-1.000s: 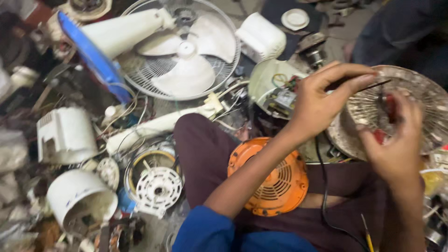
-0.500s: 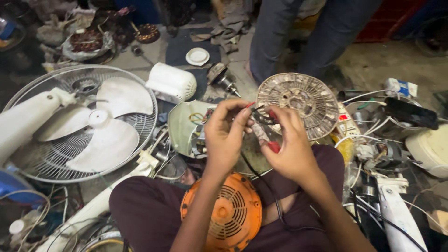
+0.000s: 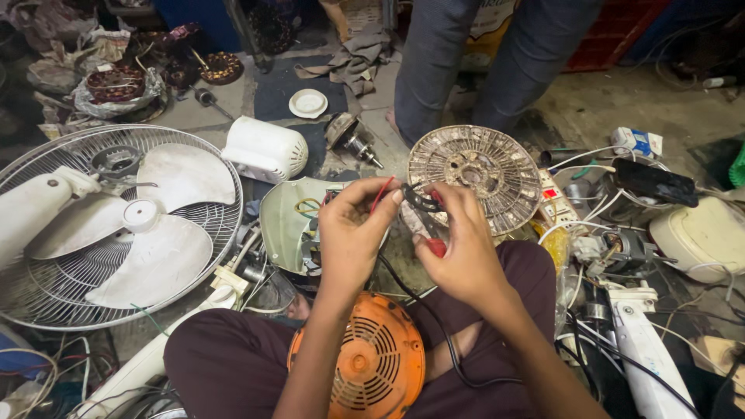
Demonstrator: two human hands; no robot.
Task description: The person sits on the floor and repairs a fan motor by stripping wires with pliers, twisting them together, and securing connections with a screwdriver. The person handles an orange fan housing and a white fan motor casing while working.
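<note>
At the far right of your view, a small white and blue cardboard box (image 3: 636, 142) lies tilted on the floor among white cables, just left of a flat black device. Nearer you, a red, white and yellow printed label strip (image 3: 551, 203) sits against the right rim of the round metal fan grille. At the top centre, a brown cardboard carton (image 3: 357, 14) stands behind a crumpled grey rag. You have no screens in sight.
</note>
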